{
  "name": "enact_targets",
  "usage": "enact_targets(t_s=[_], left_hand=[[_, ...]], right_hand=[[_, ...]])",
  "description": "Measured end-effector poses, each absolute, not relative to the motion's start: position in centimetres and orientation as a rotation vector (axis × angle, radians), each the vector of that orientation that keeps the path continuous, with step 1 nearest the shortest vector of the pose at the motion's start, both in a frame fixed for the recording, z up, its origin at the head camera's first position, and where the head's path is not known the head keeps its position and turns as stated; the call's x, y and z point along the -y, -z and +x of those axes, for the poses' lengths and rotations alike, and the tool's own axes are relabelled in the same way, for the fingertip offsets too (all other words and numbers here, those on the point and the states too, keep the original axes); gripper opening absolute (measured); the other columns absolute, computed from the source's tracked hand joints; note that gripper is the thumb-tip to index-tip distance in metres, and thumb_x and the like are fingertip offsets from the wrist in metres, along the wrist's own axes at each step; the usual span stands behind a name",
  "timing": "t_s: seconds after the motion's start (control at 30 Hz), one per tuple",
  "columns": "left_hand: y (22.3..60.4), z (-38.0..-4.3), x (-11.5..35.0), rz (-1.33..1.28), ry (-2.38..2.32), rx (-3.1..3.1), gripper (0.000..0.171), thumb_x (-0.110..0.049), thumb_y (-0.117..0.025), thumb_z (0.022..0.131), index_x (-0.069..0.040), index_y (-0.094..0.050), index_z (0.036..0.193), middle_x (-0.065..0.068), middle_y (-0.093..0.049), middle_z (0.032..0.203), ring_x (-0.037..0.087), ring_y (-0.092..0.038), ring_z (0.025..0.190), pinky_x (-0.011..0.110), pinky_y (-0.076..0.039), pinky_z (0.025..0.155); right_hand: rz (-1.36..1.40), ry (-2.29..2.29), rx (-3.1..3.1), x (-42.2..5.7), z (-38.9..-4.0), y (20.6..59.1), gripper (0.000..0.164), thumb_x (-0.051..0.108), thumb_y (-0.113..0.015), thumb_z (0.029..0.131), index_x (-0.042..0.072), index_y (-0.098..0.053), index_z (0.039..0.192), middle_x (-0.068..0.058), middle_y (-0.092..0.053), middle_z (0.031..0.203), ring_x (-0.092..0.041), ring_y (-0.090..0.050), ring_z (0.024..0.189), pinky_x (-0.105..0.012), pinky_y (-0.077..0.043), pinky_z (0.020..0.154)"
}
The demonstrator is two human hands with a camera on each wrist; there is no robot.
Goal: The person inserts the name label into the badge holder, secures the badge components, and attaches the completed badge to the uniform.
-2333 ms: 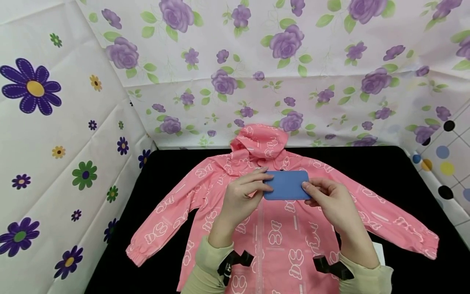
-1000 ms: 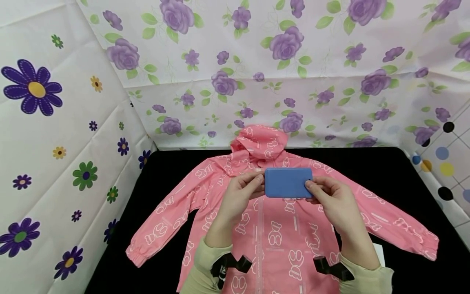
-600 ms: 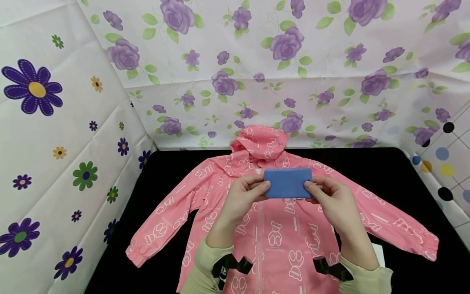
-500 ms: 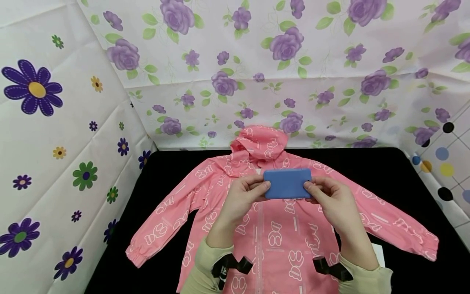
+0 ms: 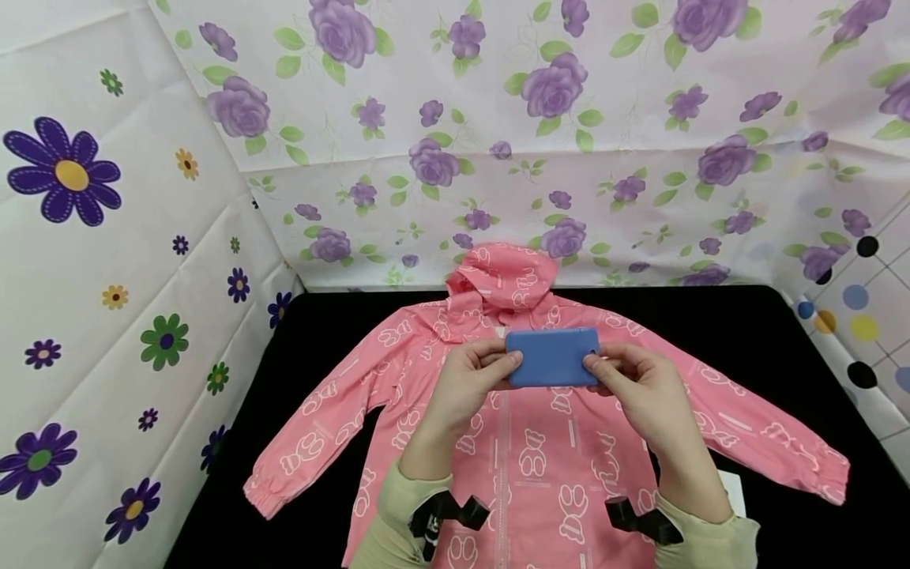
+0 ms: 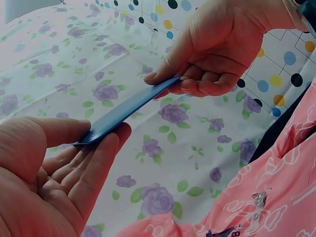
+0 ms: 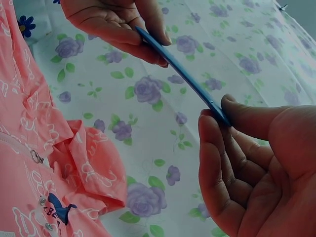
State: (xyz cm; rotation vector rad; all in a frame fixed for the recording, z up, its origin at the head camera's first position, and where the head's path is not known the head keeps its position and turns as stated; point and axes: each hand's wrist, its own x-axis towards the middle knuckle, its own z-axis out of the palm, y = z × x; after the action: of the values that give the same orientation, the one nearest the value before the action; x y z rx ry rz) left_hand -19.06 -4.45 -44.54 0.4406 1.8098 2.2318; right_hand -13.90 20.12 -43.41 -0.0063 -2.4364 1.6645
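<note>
A thin blue card holder [image 5: 553,358], flat and rectangular with rounded corners, is held level between both hands above the jacket. My left hand [image 5: 465,387] pinches its left end, thumb on the near face and fingers behind. The right hand [image 5: 643,387] pinches the opposite end the same way, its thumb beside a small dark spot near the edge. In the left wrist view the card holder [image 6: 126,111] shows edge-on as a slim blue strip. From the right wrist, the card holder [image 7: 182,74] also looks very thin. Its far face is hidden in the head view.
A pink hooded jacket [image 5: 533,466] with white bear outlines lies spread, sleeves out, on a black table [image 5: 768,332]. Part of a white flat piece [image 5: 733,491] shows beside the right forearm. Flower-printed sheets [image 5: 426,95] stand behind and at the left.
The left hand has turned from fingers laid on the front face to a thumb-and-finger pinch at the left end. Lately the card holder has sunk slightly and shifted a little left.
</note>
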Motion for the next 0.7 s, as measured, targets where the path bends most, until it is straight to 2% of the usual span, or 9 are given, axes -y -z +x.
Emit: enact_targets(t_s=[0.13, 0.27, 0.47, 0.6, 0.7], left_hand=[[44.57, -19.09, 4.45, 0.445, -2.234, -1.814, 0.032, -0.002, -0.068, 0.103, 0.016, -0.067, 0.128, 0.024, -0.078, 0.106, 0.014, -0.078, 0.086, 0.032, -0.066, 0.081], [44.58, -19.09, 4.46, 0.436, -2.245, -1.816, 0.031, -0.002, -0.068, 0.102, 0.016, -0.068, 0.127, 0.022, -0.078, 0.104, 0.013, -0.078, 0.084, 0.031, -0.066, 0.08], [44.68, -19.17, 4.47, 0.421, -2.263, -1.806, 0.03, -0.001, -0.068, 0.102, 0.017, -0.068, 0.126, 0.019, -0.079, 0.102, 0.014, -0.078, 0.085, 0.031, -0.066, 0.08], [44.7, -19.19, 4.49, 0.426, -2.266, -1.81, 0.03, -0.002, -0.069, 0.102, 0.016, -0.068, 0.125, 0.019, -0.079, 0.102, 0.014, -0.078, 0.084, 0.031, -0.066, 0.08], [44.72, -19.22, 4.5, 0.43, -2.263, -1.812, 0.03, -0.001, -0.069, 0.101, 0.017, -0.068, 0.125, 0.019, -0.078, 0.102, 0.014, -0.078, 0.084, 0.031, -0.066, 0.08]], right_hand=[[-0.002, -1.693, 2.429, -20.16, -13.91, 43.47, 0.033, 0.019, -0.073, 0.105, -0.008, -0.073, 0.124, -0.017, -0.076, 0.094, -0.02, -0.076, 0.077, -0.021, -0.063, 0.074], [-0.002, -1.714, 2.42, -20.19, -13.93, 43.49, 0.035, 0.023, -0.07, 0.107, -0.006, -0.072, 0.127, -0.018, -0.075, 0.098, -0.017, -0.074, 0.08, -0.021, -0.063, 0.076], [-0.045, -1.797, 2.333, -20.32, -13.99, 43.47, 0.045, 0.032, -0.058, 0.113, 0.0, -0.063, 0.143, -0.013, -0.071, 0.115, -0.011, -0.072, 0.095, -0.019, -0.06, 0.087], [-0.017, -1.81, 2.307, -20.52, -14.0, 43.53, 0.043, 0.031, -0.056, 0.114, 0.001, -0.061, 0.145, -0.01, -0.071, 0.117, -0.01, -0.072, 0.099, -0.019, -0.06, 0.088], [0.021, -1.824, 2.317, -20.49, -14.04, 43.6, 0.042, 0.027, -0.059, 0.113, -0.002, -0.062, 0.143, -0.013, -0.071, 0.115, -0.012, -0.073, 0.096, -0.021, -0.061, 0.086]])
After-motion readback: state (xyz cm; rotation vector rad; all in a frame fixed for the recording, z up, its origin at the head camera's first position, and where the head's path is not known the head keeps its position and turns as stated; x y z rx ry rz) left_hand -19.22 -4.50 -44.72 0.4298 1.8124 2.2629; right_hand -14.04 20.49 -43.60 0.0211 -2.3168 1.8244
